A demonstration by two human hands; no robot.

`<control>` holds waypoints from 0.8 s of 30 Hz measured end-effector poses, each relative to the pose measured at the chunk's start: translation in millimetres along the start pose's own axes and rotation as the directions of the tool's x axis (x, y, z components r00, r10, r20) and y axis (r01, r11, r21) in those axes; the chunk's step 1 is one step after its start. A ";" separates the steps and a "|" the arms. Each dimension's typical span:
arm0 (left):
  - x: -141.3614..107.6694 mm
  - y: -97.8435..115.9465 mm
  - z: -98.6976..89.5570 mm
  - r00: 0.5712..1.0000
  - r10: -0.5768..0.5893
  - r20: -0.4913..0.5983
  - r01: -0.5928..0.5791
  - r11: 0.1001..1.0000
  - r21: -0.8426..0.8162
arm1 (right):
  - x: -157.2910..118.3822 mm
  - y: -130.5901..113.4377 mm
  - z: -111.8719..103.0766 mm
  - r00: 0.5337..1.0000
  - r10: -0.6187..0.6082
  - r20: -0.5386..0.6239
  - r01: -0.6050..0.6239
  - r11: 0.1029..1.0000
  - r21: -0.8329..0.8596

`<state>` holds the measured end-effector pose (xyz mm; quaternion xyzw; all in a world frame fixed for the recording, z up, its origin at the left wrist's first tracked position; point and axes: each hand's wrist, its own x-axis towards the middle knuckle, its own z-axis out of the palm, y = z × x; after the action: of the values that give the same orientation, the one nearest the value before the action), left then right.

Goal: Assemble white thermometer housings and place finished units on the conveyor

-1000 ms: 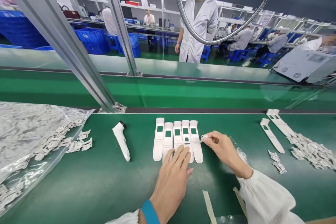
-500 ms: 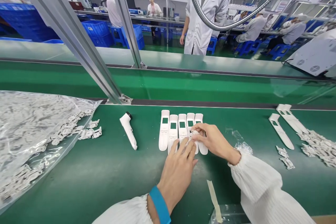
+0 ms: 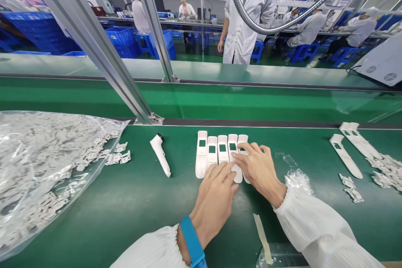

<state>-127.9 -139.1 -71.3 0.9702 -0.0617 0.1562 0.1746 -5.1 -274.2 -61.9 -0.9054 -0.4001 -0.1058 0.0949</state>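
Several long white plastic shells [image 3: 201, 159], each with a square window near the top, stand side by side in a row. My left hand [image 3: 215, 199], a blue band at its wrist, lies with fingers outstretched over the lower ends of the middle shells. My right hand [image 3: 259, 169] reaches in from the right, its fingers apart and their tips touching the fourth shell [image 3: 233, 142]. It partly covers the rightmost shell [image 3: 243, 138]. I see no small part between the right fingers.
A clear bag [image 3: 63, 142] of small white clips lies left, with loose clips [image 3: 117, 158] beside it. A white handheld device [image 3: 161, 155] lies near the row. More shells [image 3: 345, 157] and piled clips [image 3: 389, 171] sit right. Crumpled plastic [image 3: 298, 180] and a tape strip [image 3: 263, 238] lie nearby.
The small white clip in my right fingers no longer shows there. My right fingers have spread and rest on the fourth shell. The view has shifted slightly left.
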 end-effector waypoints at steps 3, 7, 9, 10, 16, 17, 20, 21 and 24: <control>-0.7 -40.0 -35.3 0.980 -0.166 -0.105 0.159 0.985 -0.072 | -9.2 5.6 3.3 0.998 0.049 -0.043 -0.044 0.994 0.102; -2.2 -112.6 -94.1 0.907 -0.409 -0.100 0.411 0.912 0.000 | -18.9 3.5 1.4 0.990 0.103 -0.095 -0.079 0.970 0.229; 0.9 -135.1 -116.8 0.832 -0.543 -0.114 0.538 0.840 -0.078 | -13.7 -15.2 -5.0 0.991 0.099 -0.089 -0.062 0.933 0.353; 4.9 -140.9 -124.0 0.794 -0.595 -0.124 0.580 0.803 -0.134 | -8.0 -30.8 -10.1 0.994 0.078 -0.079 -0.035 0.894 0.446; 59.0 -132.8 -124.6 0.707 -0.700 -0.096 0.635 0.689 -0.350 | 42.4 -160.7 -46.7 0.976 -0.162 -0.147 0.212 0.528 0.822; 68.2 -130.0 -124.0 0.709 -0.698 -0.100 0.625 0.688 -0.369 | 49.1 -174.9 -48.9 0.970 -0.154 -0.187 0.241 0.543 0.805; 85.5 -124.8 -126.3 0.712 -0.681 -0.171 0.593 0.714 -0.371 | 63.0 -193.1 -47.9 0.947 -0.093 -0.308 0.294 0.635 0.714; 87.4 -123.8 -127.4 0.716 -0.665 -0.211 0.579 0.736 -0.351 | 66.1 -194.0 -46.5 0.944 -0.074 -0.322 0.289 0.653 0.700; 81.0 -121.3 -126.7 0.771 -0.567 -0.291 0.514 0.823 -0.244 | 73.2 -195.3 -44.7 0.967 0.050 -0.250 0.148 0.689 0.709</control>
<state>-66.0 13.9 29.1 0.8868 0.2410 0.2643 0.2926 -107.5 -104.9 17.6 -0.7627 -0.4183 -0.0554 0.4901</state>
